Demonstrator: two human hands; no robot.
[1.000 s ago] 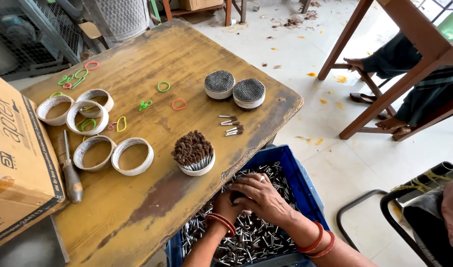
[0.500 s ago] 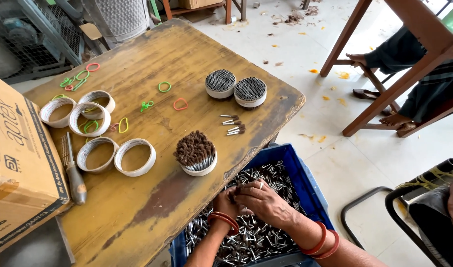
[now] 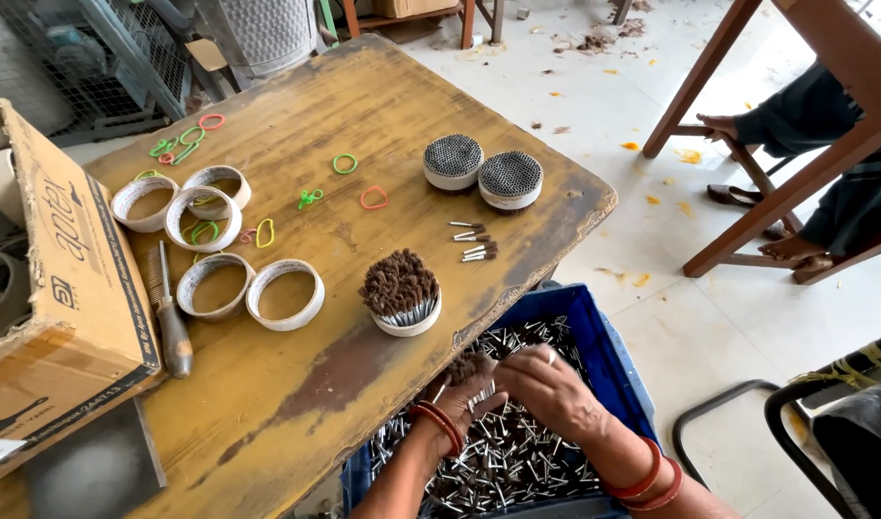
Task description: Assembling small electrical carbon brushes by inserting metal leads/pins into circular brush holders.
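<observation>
Already two filled rings [image 3: 481,171] and a part-filled one [image 3: 402,296] sit on the wooden table [image 3: 296,384], with four empty rings [image 3: 218,240] waiting. Over the blue crate [image 3: 594,351], the left hand [image 3: 464,389] clasps a small brush bundle [image 3: 467,366]; the right hand [image 3: 551,389] pinches at it.

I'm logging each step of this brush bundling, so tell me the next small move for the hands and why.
Probably lift the left hand with its small bunch of brushes out of the blue crate toward the part-filled ring on the table. The right hand is at the bunch, and that ring already holds brushes standing upright, bristles up.
</observation>
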